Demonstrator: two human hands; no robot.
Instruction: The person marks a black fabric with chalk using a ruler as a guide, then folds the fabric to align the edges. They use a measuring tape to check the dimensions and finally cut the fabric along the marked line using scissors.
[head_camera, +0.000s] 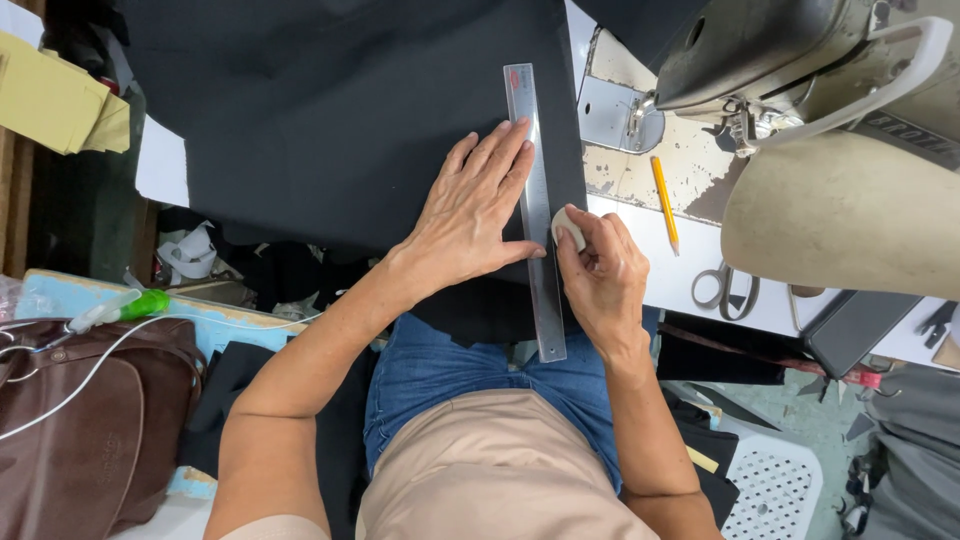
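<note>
Head view: my left hand (470, 215) lies flat, fingers spread, pressing the metal ruler (535, 210) onto black fabric (330, 120). My right hand (603, 285) pinches a white tailor's chalk (566, 228) against the ruler's right edge, beside the sewing machine (800, 60).

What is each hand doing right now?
Left hand: open, pressed flat on the ruler and black cloth.
Right hand: closed on a white chalk.

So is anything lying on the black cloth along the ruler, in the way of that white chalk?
Nothing visible does. The right hand holds the white chalk against the metal ruler, which the left hand presses onto the black cloth; the strip beside the ruler's edge shows bare.
</note>
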